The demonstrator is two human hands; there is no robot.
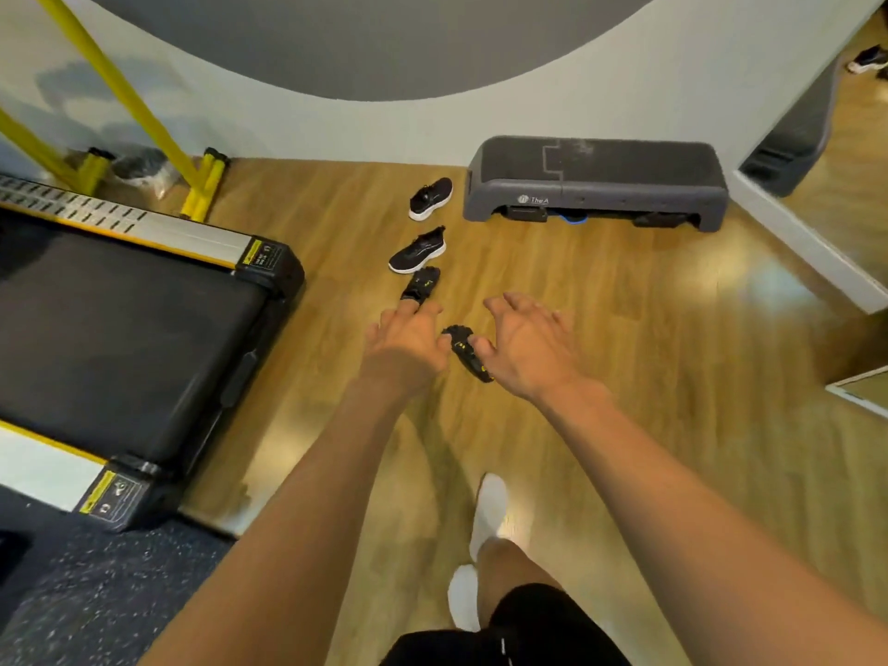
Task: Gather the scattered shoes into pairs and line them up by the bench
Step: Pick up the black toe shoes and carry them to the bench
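Observation:
Two black sneakers with white soles lie on the wood floor left of the grey step bench (pixel 596 185): one (pixel 431 198) close to the bench's left end, the other (pixel 418 250) nearer me. Two black shoes with yellow marks lie closer still, one (pixel 422 284) just beyond my left hand (pixel 408 341), the other (pixel 468 353) between my hands. My right hand (pixel 528 346) reaches out with its thumb beside that shoe. The fingers of both hands are spread and relaxed, holding nothing. I cannot tell whether either hand touches a shoe.
A black treadmill (pixel 129 324) with yellow frame bars fills the left side. A mirror (pixel 860 161) on the right wall reflects the bench and another shoe. My legs and white-socked feet (pixel 490 511) stand on the wood floor below.

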